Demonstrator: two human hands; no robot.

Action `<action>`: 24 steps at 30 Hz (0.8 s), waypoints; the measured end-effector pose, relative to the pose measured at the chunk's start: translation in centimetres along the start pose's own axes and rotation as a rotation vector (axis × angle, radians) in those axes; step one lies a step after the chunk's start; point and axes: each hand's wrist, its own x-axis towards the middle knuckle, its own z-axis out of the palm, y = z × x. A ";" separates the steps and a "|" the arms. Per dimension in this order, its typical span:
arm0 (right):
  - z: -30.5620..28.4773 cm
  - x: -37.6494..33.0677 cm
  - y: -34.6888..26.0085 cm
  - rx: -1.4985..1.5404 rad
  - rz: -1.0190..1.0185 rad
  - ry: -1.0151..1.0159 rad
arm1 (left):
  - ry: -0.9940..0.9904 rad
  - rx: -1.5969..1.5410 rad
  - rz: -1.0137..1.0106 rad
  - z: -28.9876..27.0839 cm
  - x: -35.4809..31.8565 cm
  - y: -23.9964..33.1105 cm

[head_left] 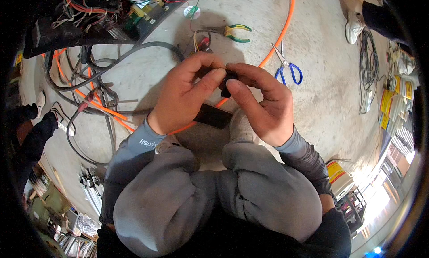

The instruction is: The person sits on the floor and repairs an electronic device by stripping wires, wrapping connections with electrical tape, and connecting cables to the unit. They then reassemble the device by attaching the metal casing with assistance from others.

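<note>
One open machine chassis, full of wiring and circuit boards, is the biggest item on the concrete floor. One coil of black cord lies at the right; the loose cables at the left overlap too much to count. One flat black plate rests by the person's shoes. Two hands are at work: the left hand pinches the top of a small black piece with thumb and forefinger, and the right hand presses its thumb on the same piece. Beyond them lie one pair of blue-handled scissors and one pair of yellow-and-green-handled pliers. Smallest is that single black piece, held up between the fingertips; it looks light, stiff and probably plastic, best gripped by its side edges.
</note>
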 end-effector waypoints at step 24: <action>-0.4 0.6 1.6 -0.414 -0.384 -0.025 | 0.075 0.780 0.439 0.7 -0.2 0.4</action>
